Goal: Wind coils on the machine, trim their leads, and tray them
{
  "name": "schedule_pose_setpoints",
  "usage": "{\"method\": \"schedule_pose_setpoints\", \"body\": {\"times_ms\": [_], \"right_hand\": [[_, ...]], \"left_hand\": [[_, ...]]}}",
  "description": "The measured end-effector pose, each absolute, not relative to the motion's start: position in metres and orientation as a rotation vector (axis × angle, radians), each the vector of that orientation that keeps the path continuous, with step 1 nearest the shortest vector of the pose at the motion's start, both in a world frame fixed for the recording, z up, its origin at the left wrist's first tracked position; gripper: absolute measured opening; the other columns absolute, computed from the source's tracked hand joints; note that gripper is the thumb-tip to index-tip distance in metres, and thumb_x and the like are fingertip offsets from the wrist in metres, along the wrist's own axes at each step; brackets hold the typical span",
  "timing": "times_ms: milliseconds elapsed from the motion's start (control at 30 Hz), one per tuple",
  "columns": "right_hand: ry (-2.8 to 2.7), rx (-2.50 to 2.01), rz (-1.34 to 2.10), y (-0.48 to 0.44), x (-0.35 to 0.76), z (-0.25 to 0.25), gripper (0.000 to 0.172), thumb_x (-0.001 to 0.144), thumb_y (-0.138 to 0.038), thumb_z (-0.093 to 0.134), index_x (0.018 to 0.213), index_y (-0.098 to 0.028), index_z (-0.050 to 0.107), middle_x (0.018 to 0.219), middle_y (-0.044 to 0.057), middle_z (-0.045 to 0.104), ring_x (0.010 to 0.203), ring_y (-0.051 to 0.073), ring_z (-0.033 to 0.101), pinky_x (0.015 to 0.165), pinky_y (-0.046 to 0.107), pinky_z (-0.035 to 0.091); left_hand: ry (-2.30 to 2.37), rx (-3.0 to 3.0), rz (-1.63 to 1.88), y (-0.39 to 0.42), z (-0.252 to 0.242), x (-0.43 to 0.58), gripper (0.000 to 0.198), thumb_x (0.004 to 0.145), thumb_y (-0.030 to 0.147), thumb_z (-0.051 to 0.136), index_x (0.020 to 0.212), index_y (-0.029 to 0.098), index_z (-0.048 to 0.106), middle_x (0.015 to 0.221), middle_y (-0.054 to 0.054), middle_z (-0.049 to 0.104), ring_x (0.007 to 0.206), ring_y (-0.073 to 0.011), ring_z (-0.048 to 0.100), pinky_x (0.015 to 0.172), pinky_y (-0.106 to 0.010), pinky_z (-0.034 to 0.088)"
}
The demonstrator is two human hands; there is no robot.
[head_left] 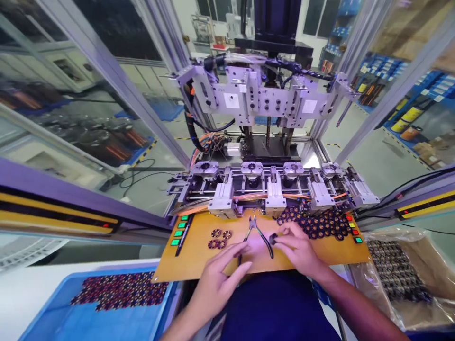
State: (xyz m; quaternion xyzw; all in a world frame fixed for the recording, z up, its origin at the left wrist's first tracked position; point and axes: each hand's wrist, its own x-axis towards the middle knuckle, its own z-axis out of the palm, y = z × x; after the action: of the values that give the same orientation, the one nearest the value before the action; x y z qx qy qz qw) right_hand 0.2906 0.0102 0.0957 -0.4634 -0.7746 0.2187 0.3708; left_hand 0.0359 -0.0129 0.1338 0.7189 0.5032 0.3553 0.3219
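Observation:
My right hand (297,246) pinches a small dark ring-like part (273,238) between thumb and fingertips, over the orange work plate (199,265). With fingers stretched and thumb apart, my left hand (222,274) is over the near edge of the plate and holds nothing I can see. Its fingertips are by one handle of the cutting pliers (253,224), which lie spread with their jaws pointing away from me. Several reddish-brown wound rings (216,233) lie left of the pliers. Many dark rings (322,227) sit close together behind my right hand.
A machine with a row of metal stations (251,168) stands behind the plate. Green buttons (178,233) and a dark pen-like stick (183,239) are at the left. A blue tray (117,324) of rings is lower left; a plastic-lined box (435,258) of metal parts is right.

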Motion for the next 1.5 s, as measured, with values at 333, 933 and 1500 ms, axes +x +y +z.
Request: {"method": "schedule_pose_setpoints", "body": {"times_ms": [333, 933, 1500], "right_hand": [[-1.570, -0.683, 1.244, 0.001, 0.230, 0.161, 0.016, 0.094, -0.024, 0.063, 0.105, -0.029, 0.073, 0.117, 0.008, 0.060, 0.103, 0.020, 0.063, 0.093, 0.037, 0.053], [-2.184, -0.911, 0.478, 0.134, 0.324, 0.199, 0.014, 0.093, -0.019, 0.060, 0.090, -0.017, 0.073, 0.103, 0.010, 0.071, 0.096, 0.020, 0.068, 0.087, 0.037, 0.056], [-2.529, -1.092, 0.212, 0.240, 0.379, 0.191, 0.018, 0.086, -0.008, 0.063, 0.090, -0.016, 0.079, 0.108, 0.008, 0.074, 0.098, 0.023, 0.068, 0.093, 0.041, 0.054]], "left_hand": [[1.225, 1.809, 1.196, -0.021, 0.161, 0.046, 0.027, 0.086, 0.027, 0.070, 0.112, 0.022, 0.074, 0.098, -0.008, 0.080, 0.085, -0.0226, 0.077, 0.078, -0.032, 0.063], [1.883, 1.731, 1.372, -0.009, 0.077, -0.014, 0.047, 0.087, 0.036, 0.067, 0.131, 0.022, 0.057, 0.105, -0.008, 0.073, 0.084, -0.0205, 0.069, 0.081, -0.035, 0.057], [2.108, 1.345, 1.168, -0.005, -0.006, -0.038, 0.066, 0.088, 0.057, 0.049, 0.142, 0.019, 0.044, 0.122, -0.015, 0.068, 0.113, -0.0319, 0.065, 0.103, -0.052, 0.048]]}}
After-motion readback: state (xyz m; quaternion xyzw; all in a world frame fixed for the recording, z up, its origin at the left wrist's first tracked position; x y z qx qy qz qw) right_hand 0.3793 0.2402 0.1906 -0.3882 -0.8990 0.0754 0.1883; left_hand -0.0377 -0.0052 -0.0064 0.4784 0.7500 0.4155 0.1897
